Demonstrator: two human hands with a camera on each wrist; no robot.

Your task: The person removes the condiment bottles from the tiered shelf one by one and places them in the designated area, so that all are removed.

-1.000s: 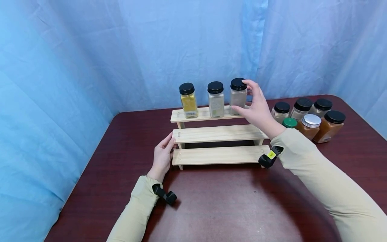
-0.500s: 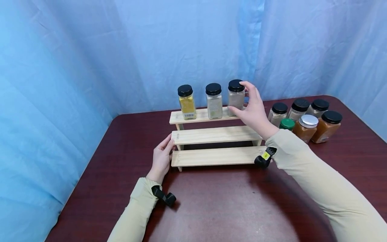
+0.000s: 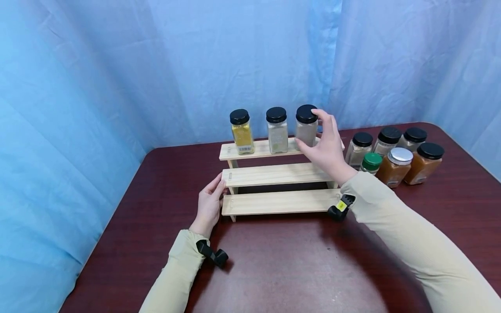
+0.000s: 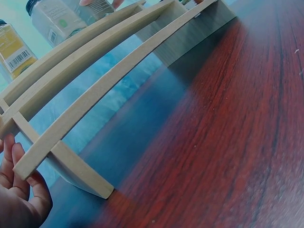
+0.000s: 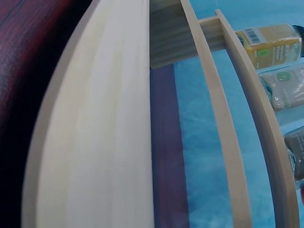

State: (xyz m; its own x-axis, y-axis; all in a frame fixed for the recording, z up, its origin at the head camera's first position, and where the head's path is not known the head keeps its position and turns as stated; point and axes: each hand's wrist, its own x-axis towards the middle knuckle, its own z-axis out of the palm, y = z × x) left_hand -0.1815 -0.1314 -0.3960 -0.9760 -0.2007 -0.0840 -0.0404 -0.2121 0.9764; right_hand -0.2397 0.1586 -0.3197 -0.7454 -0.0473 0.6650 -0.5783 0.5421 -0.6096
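Note:
In the head view, a three-tier wooden rack (image 3: 278, 175) stands on the table. My left hand (image 3: 210, 202) grips its left side, by the ends of the middle and bottom shelves. My right hand (image 3: 326, 145) holds a black-lidded spice jar (image 3: 306, 130) with greyish contents on the right part of the top shelf, fingers at the lid and thumb on the lower side. To its left stand a pale-filled jar (image 3: 278, 134) and a yellow-filled jar (image 3: 242, 135). The right wrist view catches the held jar (image 5: 295, 152) only at its edge, the hand mostly hidden.
Right of the rack stand several more jars: a green-lidded jar (image 3: 371, 161), a silver-lidded jar (image 3: 397, 167), an orange-brown jar (image 3: 424, 163) and black-lidded ones behind. A blue curtain (image 3: 235, 56) hangs behind the dark red table (image 3: 274, 261).
My right hand has lowered slightly and come a little nearer, with the held jar moving down alongside it. The left hand keeps its place on the rack. The head view has shifted slightly.

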